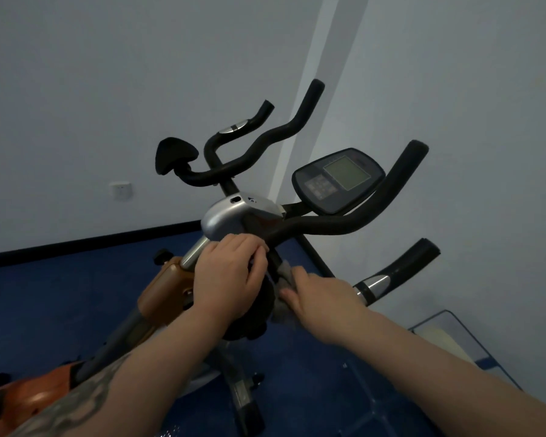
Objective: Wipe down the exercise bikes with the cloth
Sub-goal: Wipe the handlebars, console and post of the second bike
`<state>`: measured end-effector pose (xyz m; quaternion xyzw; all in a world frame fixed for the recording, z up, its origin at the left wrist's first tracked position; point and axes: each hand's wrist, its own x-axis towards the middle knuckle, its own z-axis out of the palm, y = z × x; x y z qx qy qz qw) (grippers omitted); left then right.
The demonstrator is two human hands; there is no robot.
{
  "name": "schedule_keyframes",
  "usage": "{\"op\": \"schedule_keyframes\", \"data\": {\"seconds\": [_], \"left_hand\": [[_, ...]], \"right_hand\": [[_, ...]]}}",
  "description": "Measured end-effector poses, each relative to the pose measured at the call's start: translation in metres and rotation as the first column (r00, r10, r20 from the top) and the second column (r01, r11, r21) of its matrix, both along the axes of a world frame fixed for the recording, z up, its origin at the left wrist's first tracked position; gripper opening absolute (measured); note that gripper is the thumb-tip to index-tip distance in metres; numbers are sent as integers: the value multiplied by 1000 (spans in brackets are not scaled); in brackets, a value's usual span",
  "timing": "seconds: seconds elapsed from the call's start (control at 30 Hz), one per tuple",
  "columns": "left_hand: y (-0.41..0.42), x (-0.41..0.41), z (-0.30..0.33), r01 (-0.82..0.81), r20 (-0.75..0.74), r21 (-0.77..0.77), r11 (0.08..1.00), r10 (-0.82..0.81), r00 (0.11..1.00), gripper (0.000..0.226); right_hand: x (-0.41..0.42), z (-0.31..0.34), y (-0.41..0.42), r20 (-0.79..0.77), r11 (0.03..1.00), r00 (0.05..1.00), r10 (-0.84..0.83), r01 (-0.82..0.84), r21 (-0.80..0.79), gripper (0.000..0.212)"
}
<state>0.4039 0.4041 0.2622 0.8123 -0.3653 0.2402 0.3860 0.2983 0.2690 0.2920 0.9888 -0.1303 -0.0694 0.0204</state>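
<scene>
Grey cloth (285, 280) is sitting at 6 o'clock under the handlebar (338, 223) stem; we're pinching it w/ right hand (316, 298), fingers curled on it. Left hand (230, 275) is curled round the stem at 9 o'clock of cloth. Bar's long axis is running toward 2 o'clock; right hand is nearer.

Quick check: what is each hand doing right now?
Left hand: fingers curled round the black handlebar stem of the exercise bike.
Right hand: gripping the crumpled grey cloth against it.
</scene>
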Motion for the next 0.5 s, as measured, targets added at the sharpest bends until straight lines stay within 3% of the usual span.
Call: {"op": "schedule_keyframes", "data": {"seconds": [0.17,0.27,0.37,0.43,0.5], "left_hand": [[1,-2,3,75,-1,7,997,-75,997,25],[2,-3,3,61,-15,16,998,-61,998,26],[2,-2,4,68,-53,31,997,-67,996,27],[2,-3,5,81,-53,46,996,-78,996,28],[3,-3,5,90,-37,49,995,-88,995,28]], "right_hand": [[22,-5,10,108,997,992,-72,72,10,46],[-8,-2,7,165,986,984,71,-44,-162,47],[-44,19,-32,185,882,895,406,-330,-336,43],[-58,36,-75,266,830,837,479,-332,-449,40],[-63,43,-95,396,855,819,415,-202,-478,37]]}}
